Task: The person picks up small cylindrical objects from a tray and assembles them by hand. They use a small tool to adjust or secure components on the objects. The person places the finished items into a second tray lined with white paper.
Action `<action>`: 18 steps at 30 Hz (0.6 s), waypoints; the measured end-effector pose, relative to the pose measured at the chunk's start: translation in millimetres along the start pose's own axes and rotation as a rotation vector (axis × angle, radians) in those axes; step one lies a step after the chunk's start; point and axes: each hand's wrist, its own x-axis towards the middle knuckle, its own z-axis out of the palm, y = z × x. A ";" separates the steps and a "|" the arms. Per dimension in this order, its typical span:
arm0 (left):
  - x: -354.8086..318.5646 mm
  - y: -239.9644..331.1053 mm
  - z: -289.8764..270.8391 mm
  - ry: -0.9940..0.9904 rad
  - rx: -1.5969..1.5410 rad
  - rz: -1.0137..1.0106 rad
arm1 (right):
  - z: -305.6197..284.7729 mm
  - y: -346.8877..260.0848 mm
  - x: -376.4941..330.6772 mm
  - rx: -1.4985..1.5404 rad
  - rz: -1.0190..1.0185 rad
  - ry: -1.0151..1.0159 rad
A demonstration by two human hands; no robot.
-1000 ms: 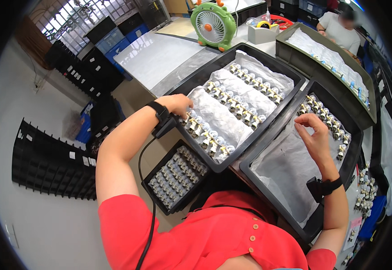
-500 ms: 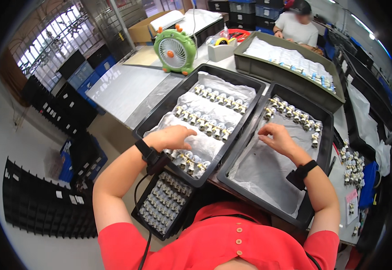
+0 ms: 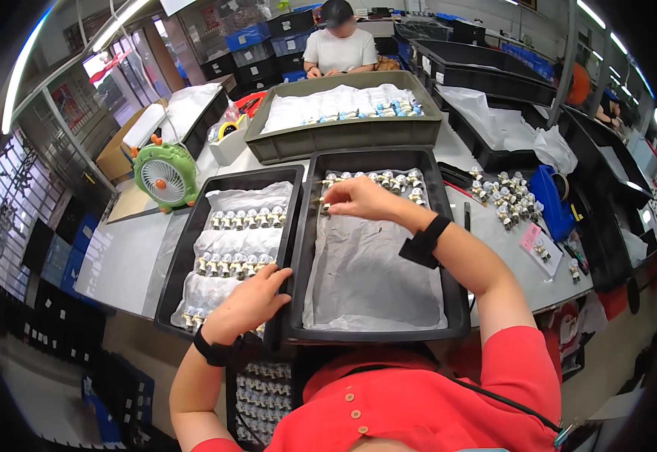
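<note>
My right hand point(image 3: 364, 199) reaches into the right black tray point(image 3: 455, 264). Its fingertips pinch a small white-and-gold figurine point(image 3: 325, 209) at the tray's left side, partly hidden by the fingers. Behind the hand runs a row of similar figurines point(image 3: 388, 180), and the white liner point(image 3: 377, 279) spreads in front of it. My left hand point(image 3: 253, 300) holds nothing; its spread fingers rest at the right edge of the left black tray point(image 3: 170, 290). That tray has several figurine rows point(image 3: 249, 218) on white wrapping, the nearest partly covered by my left hand.
A green fan point(image 3: 164, 177) stands left of the trays. Beyond them are an olive tray point(image 3: 343, 138) of blue-and-white figurines and a person in white point(image 3: 340, 51). Loose figurines point(image 3: 505, 197) and a blue holder point(image 3: 553, 203) lie to the right. Below is another filled tray point(image 3: 264, 392).
The view has swung to the right. My right hand has moved to the figurine at the right tray's left side. My left hand has shifted to the left tray's right edge.
</note>
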 end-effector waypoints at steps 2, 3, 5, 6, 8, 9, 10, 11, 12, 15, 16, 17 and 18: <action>-0.4 9.0 2.5 0.009 0.041 -0.011 | -21.2 9.1 -0.8 -0.013 -0.020 0.024; -3.5 0.2 8.8 0.060 0.033 0.035 | -32.5 7.0 0.7 0.000 0.070 0.000; 5.8 5.1 8.3 0.002 0.090 0.002 | -63.2 22.3 -4.5 -0.001 0.195 -0.054; 13.0 10.0 8.2 -0.025 0.115 -0.017 | -78.0 34.5 -7.6 -0.007 0.222 -0.084; 25.1 30.4 7.2 0.003 0.231 0.061 | -104.1 37.6 -13.7 -0.134 0.348 -0.093; 32.2 37.9 9.0 0.038 0.202 0.130 | -112.0 40.0 -11.4 -0.172 0.381 -0.102; 38.9 42.3 10.0 0.077 0.177 0.195 | -114.1 35.4 -3.9 -0.209 0.408 -0.111; 43.5 46.6 11.2 0.052 0.111 0.228 | -112.7 29.0 3.4 -0.326 0.398 -0.107; 49.6 51.4 11.2 0.027 0.050 0.269 | -109.5 30.1 10.2 -0.372 0.381 -0.108; 66.9 52.6 16.7 -0.062 -0.211 0.356 | -94.5 39.3 29.1 -0.459 0.321 -0.094; 71.9 50.0 19.7 -0.091 -0.312 0.373 | -85.5 41.9 34.9 -0.475 0.319 -0.109; 76.3 47.6 21.8 -0.090 -0.363 0.401 | -76.4 43.9 39.3 -0.503 0.310 -0.143; 78.9 46.3 22.6 -0.141 -0.465 0.366 | -66.7 47.4 43.5 -0.530 0.300 -0.178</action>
